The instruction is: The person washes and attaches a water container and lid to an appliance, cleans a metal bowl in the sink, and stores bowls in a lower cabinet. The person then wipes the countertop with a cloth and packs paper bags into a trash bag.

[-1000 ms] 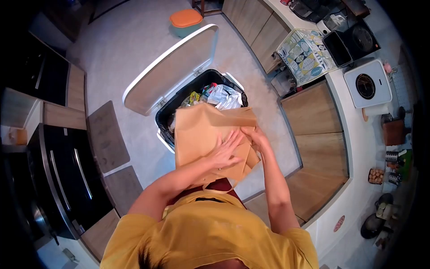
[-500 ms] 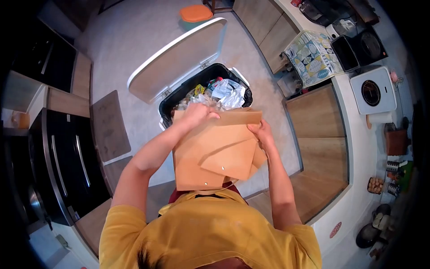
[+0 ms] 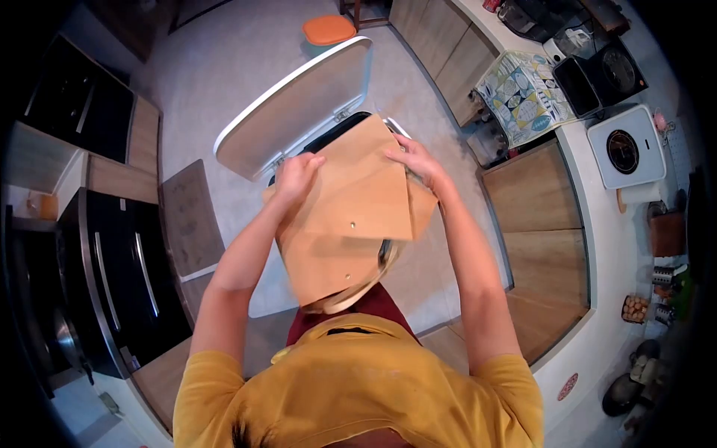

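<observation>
A brown paper bag, partly folded, is held up between my two hands in front of my body. My left hand grips its upper left edge, thumb on top. At the upper right edge, my right hand pinches the paper between thumb and fingers. Two small metal eyelets show on the paper, and a strap loop hangs at its lower end. Behind the bag stands a bin with a black liner, its white-rimmed lid raised. The bag hides most of the bin's opening.
An orange-topped stool stands beyond the bin. Wooden cabinets and a white counter with appliances run along the right. Black ovens are on the left, beside a dark floor mat.
The paper bag's upper part has risen and now covers the rubbish seen before. My left hand has moved to its upper left edge, and my right hand has moved up with it.
</observation>
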